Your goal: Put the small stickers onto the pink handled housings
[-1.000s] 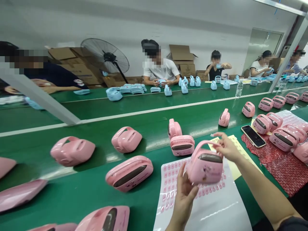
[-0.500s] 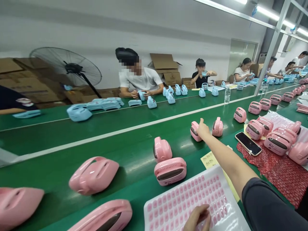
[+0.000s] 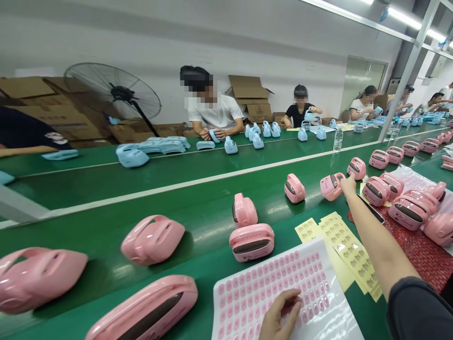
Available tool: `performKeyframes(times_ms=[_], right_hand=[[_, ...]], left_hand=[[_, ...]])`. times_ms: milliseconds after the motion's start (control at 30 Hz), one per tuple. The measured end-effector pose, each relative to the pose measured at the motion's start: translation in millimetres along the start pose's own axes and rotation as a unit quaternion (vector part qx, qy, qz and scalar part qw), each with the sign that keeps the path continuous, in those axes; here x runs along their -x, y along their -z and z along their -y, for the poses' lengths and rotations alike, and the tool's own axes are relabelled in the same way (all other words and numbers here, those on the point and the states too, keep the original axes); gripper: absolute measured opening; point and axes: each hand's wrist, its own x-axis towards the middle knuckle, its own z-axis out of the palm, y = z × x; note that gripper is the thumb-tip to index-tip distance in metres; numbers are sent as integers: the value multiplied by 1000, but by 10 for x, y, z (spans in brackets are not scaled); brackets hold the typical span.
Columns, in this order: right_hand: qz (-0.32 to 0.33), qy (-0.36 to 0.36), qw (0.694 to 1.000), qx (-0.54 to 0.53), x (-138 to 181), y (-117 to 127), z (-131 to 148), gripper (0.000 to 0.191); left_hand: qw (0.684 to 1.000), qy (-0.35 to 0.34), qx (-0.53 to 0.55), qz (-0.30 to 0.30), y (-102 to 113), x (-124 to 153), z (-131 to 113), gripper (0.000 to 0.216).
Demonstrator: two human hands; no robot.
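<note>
**Right hand (image 3: pixel 348 185) moved from one handled pink plastic case (image 3: pixel 294 189) to the next along, over the last half-second**

Held item: rounded glossy pink plastic case (image 3: pixel 331 187), dark window, arched handle; upright before, now tipped, handle toward the right hand, whose fingers are closed on it. Position: between the released case and another upright pink plastic case (image 3: pixel 356 168), along the glossy green counter (image 3: pixel 198 198).

Left hand (image 3: pixel 275 318): over a white sheet (image 3: pixel 339 311) bearing rows of oval pink stickers; fingers curled, thumb near forefinger. Cannot tell whether the tips meet or pinch a sticker.

Adjacent: overlapping pale-yellow sticker sheets (image 3: pixel 348 248), beside the white sheet; black-screened phone (image 3: pixel 371 210), partly behind the right arm; crinkled red wrapping (image 3: pixel 421 250), bearing several pink cases.
</note>
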Motion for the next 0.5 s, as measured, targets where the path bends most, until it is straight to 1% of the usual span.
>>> performKeyframes(times_ms=[67, 133, 200, 233, 300, 333, 367, 400, 433, 500], right_hand=[[28, 9, 998, -52, 189, 133, -35, 69], [78, 17, 992, -98, 502, 168, -89, 72], [133, 14, 982, -131, 933, 110, -182, 70], [171, 7, 974, -151, 1178, 56, -240, 68], [312, -47, 919, -239, 1669, -72, -357, 69], [356, -66, 898, -250, 1882, -131, -404, 69], [386, -78, 885, -250, 2050, -179, -436, 69], [410, -68, 876, -246, 2160, -210, -453, 67], [440, -53, 868, -226, 2202, -224, -454, 62], [465, -5, 875, -138, 2086, -215, -422, 49]], left_hand=[[996, 16, 78, -31, -12, -17, -8, 25], [984, 26, 172, -46, -40, -29, -12, 33], [967, 28, 252, -27, -68, -18, -1, 52], [959, 24, 282, -14, -76, 1, 17, 64], [951, 23, 309, 10, -57, 68, 93, 78], [950, 29, 311, 20, -26, 110, 151, 80], [951, 39, 307, 30, 18, 150, 219, 79], [950, 51, 306, 40, 74, 185, 291, 80], [947, 65, 312, 44, 134, 210, 360, 81], [936, 101, 334, 41, 245, 224, 459, 78]])
